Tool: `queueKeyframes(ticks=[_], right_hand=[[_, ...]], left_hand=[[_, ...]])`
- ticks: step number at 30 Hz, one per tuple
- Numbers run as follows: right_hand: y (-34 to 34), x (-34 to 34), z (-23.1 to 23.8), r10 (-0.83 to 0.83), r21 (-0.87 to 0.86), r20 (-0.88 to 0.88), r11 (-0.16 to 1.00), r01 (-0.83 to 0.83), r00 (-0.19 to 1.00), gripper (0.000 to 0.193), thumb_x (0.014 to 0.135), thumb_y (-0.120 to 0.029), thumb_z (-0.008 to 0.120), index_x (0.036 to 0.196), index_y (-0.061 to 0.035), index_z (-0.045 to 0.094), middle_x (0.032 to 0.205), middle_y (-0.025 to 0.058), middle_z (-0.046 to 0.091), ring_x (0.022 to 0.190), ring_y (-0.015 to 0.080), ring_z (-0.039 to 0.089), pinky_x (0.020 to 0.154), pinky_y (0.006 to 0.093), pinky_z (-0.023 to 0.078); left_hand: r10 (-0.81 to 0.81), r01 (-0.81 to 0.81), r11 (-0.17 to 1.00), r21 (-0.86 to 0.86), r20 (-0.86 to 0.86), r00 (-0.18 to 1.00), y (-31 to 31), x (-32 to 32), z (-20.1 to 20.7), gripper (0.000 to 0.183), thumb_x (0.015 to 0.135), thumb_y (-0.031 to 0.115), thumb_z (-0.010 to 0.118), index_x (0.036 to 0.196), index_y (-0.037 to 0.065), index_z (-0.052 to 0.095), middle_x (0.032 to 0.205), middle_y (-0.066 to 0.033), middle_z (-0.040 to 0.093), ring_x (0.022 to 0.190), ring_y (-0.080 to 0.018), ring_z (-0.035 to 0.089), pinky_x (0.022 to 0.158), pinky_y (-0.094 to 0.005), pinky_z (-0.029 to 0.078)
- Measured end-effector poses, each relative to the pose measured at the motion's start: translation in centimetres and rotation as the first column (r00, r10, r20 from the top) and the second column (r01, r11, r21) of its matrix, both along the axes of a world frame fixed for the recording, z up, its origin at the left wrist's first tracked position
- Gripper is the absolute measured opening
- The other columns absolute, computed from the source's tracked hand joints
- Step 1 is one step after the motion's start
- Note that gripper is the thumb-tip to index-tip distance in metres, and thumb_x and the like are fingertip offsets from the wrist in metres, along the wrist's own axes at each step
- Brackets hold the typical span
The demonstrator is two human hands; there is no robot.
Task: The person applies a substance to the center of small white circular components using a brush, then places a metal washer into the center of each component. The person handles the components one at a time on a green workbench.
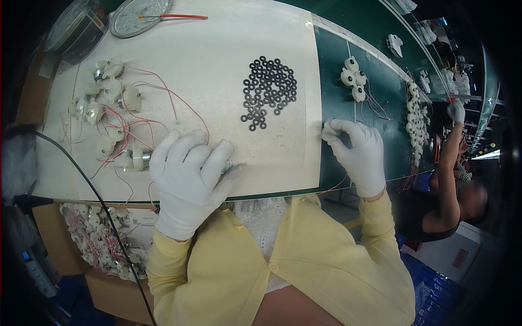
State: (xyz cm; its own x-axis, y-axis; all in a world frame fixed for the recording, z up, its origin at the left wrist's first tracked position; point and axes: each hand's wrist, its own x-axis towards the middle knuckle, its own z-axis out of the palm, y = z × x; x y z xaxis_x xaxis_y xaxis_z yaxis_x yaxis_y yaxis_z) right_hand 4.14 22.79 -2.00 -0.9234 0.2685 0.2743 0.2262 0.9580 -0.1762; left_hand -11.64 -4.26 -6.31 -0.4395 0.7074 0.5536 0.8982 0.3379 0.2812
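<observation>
My left hand (187,171), in a white glove, is over the near edge of the white work mat. Its thumb and index finger close around a small silvery motor (227,165), mostly hidden by the fingers. Just left of that hand lies a motor with a white plastic housing (140,158). On the green strip at the mat's right edge, my gloved right hand (356,152) has its thumb and fingertips pinched together. Whatever they hold is hidden or too small to name. A thin red wire (333,187) hangs below this hand.
Black rings (269,87) are spread mid-mat. Motors with red wires (111,103) cluster at left, near a silver dish (133,19) with a red brush (185,17). White round units (353,79) sit at right. A box of parts (103,239) stands below left; another person (446,201) works at right.
</observation>
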Motion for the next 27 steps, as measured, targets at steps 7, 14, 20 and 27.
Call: queueKeyframes(ticks=[7,14,20,27], right_hand=[[0.0,1.0,0.5,0.070,0.166,0.051,0.983,-0.078,0.996,0.028,0.074,-0.021,0.084,0.083,-0.0145,0.058,0.072,-0.0020,0.065,0.062,0.0223,0.061,0.058,0.0354,0.039],[2.0,-0.1,-1.0,-0.140,0.089,-0.041,0.986,0.143,0.989,0.019,0.079,-0.017,0.079,0.089,-0.0139,0.063,0.071,0.0021,0.065,0.063,0.0248,0.063,0.058,0.0378,0.043],[2.5,-0.5,0.5,-0.105,0.142,-0.231,0.980,0.140,0.967,0.025,0.083,-0.005,0.072,0.108,-0.0091,0.071,0.073,0.0037,0.065,0.065,0.0228,0.063,0.060,0.0350,0.046],[-7.2,-1.4,-0.5,0.009,-0.871,-0.380,0.334,-0.361,0.925,0.071,0.092,-0.053,0.059,0.137,0.0020,0.051,0.108,0.0128,0.065,0.081,0.0196,0.063,0.079,0.0320,0.049]], left_hand=[[0.002,-0.003,1.000,-0.018,-0.006,1.000,-0.2,0.2,0.1,0.044,0.065,0.027,0.081,0.106,0.018,0.066,0.091,-0.0006,0.055,0.102,-0.0230,0.057,0.093,-0.0446,0.043],[0.004,-0.003,1.000,0.028,-0.007,1.000,-0.4,0.5,0.0,0.044,0.064,0.028,0.083,0.104,0.019,0.066,0.087,0.0012,0.054,0.103,-0.0215,0.057,0.096,-0.0462,0.042],[0.030,-0.029,0.998,0.056,-0.018,0.999,-0.8,0.4,0.3,0.043,0.064,0.030,0.084,0.102,0.019,0.067,0.083,0.0024,0.056,0.101,-0.0214,0.058,0.097,-0.0470,0.041],[-0.115,0.107,0.967,0.233,0.023,0.993,0.3,1.9,3.7,0.030,0.065,0.033,0.083,0.089,0.027,0.066,0.079,0.0086,0.054,0.098,-0.0175,0.059,0.084,-0.0360,0.045]])
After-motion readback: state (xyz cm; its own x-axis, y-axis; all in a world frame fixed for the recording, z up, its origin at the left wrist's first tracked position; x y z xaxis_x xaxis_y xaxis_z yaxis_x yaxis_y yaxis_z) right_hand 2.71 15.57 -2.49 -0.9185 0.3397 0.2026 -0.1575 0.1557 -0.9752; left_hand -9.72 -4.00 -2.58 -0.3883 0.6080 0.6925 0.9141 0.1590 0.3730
